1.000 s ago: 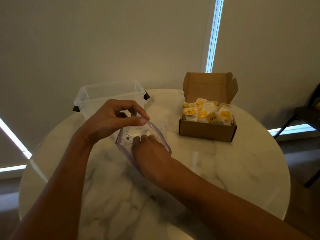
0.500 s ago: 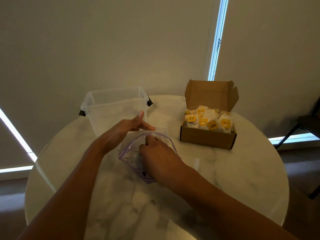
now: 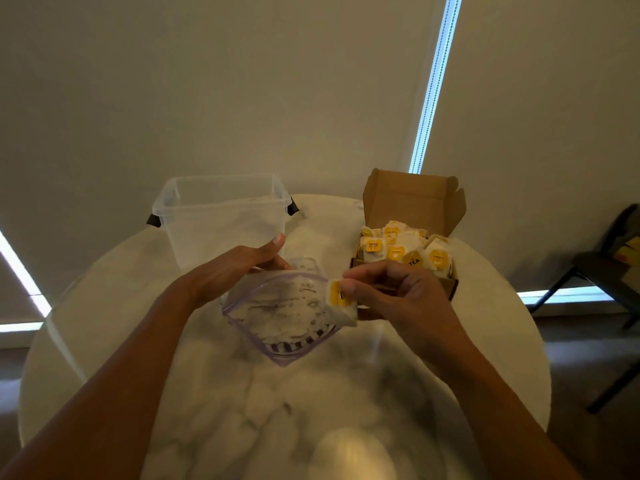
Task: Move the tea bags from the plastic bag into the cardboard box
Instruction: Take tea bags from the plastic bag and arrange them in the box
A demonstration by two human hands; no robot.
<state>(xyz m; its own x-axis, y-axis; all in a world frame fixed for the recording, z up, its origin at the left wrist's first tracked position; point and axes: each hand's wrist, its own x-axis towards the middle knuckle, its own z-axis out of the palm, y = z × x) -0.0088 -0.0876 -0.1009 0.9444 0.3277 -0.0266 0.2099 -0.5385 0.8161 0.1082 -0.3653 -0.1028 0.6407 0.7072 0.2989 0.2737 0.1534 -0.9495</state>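
Observation:
A clear plastic bag (image 3: 282,315) with a purple zip edge lies open on the round marble table (image 3: 242,410). My left hand (image 3: 232,268) holds the bag's far rim. My right hand (image 3: 391,292) pinches a white tea bag with a yellow label (image 3: 341,303) just past the bag's right edge, in front of the cardboard box (image 3: 407,284). The box stands open at the back right, its lid up, filled with several white and yellow tea bags (image 3: 405,249).
A clear plastic tub (image 3: 221,216) with black handles stands at the back left, behind my left hand. A dark chair (image 3: 595,271) is off the table to the right. The wall rises close behind the table.
My right hand has come out of the plastic bag with a tea bag and moved right toward the cardboard box. My left hand still holds the bag's rim.

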